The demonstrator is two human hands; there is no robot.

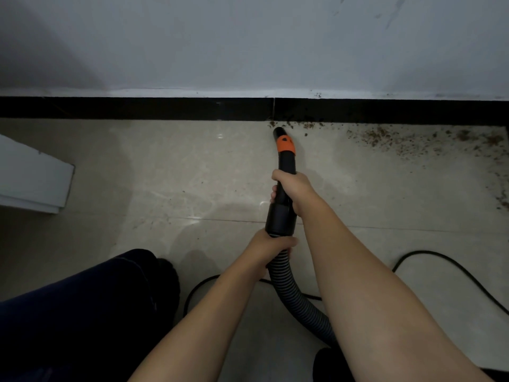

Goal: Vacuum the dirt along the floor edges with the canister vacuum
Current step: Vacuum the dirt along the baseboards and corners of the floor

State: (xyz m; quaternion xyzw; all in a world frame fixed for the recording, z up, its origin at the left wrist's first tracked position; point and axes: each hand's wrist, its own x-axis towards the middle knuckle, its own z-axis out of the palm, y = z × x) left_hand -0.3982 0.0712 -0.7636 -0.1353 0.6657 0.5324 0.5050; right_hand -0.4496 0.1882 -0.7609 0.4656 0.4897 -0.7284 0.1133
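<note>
Nozzle [278, 132] — a black tube with an orange collar [286, 144] just behind its mouth — points at the black skirting [137, 108], its tip just short of that strip and right beside the nearest crumbs of dirt [385, 136]. Behind the collar the tube widens into a thicker black cuff, and from the cuff a ribbed grey-black hose [289, 285] curves back away from the skirting, passing under the right forearm. The canister itself is out of frame

Right hand [294, 188] wraps the tube between collar and cuff, fingers curled round it from the far side. Left hand [271, 246] grips the top of the hose where it meets the cuff, thumb across the ribs; both hold firmly, neither loose

Dirt lies as brown specks along the foot of the skirting, starting at the nozzle tip and thickening to the right, spreading out onto the pale glossy floor [179, 175] as far as the right edge. Left of the nozzle, the tile by the skirting shows only faint marks. A few specks also sit on the white ledge above the skirting

Well away from the skirting a thin black cord [440, 259] loops over the floor behind the arms. A white panel [33, 177] lies to the left, a short way out from the skirting. A leg in dark trousers [68, 312] fills the lower left — nothing sits between nozzle and dirt
</note>
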